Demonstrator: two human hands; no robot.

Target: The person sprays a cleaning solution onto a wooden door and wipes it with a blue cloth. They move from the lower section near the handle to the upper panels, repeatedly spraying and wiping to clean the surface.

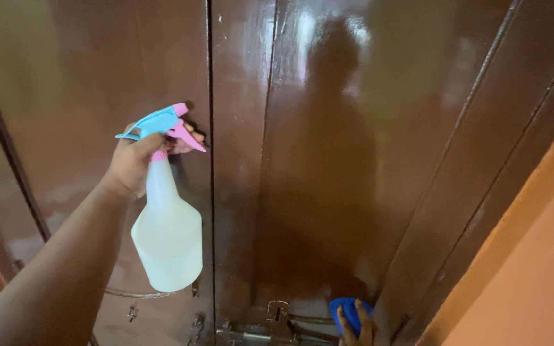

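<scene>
My left hand [134, 160] grips the neck of a white plastic spray bottle [167, 230] with a blue and pink trigger head [161, 123]. Its nozzle points at the glossy dark brown wooden door [328, 160], close to the seam between the two door leaves. At the bottom edge of the view, my right hand [357, 330] presses a blue cloth [347, 311] against the lower part of the right leaf. Only the fingers of that hand show.
A metal latch and bolt [277, 320] sit low on the door by the seam. The door frame [482, 211] runs diagonally at right, with an orange wall [533, 269] beyond it. A shadow of a person falls on the right leaf.
</scene>
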